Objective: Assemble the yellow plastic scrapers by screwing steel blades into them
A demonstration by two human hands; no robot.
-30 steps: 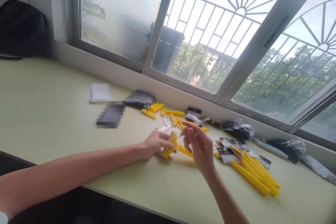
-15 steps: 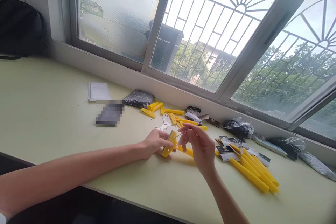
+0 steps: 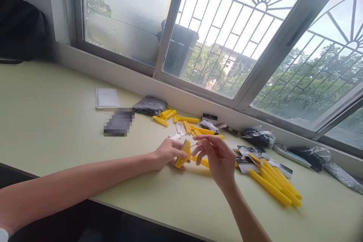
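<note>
My left hand [image 3: 167, 154] is closed around the head of a yellow scraper [image 3: 184, 155], its handle pointing right under my right hand. In my right hand [image 3: 217, 159] the fingers pinch a small screwdriver [image 3: 193, 145] with a thin metal shaft and a reddish handle mostly hidden by the fingers. The shaft's tip meets the upper part of the scraper head. Just beyond my hands lie white metal plates [image 3: 179, 130], small screws [image 3: 169, 136] and several yellow scraper parts [image 3: 187, 126].
Right of my hands lie several yellow handles [image 3: 270, 187] and black-and-white cards [image 3: 245, 164]. Plastic-wrapped dark packets [image 3: 150, 105] line the window side of the pale green table [image 3: 56, 121]. A white packet [image 3: 107, 98] and a blurred-out dark object [image 3: 119, 122] are at left.
My right hand has turned slightly at the screwdriver, and its reddish handle shows more now. My left hand and the scraper stay nearly in place.
</note>
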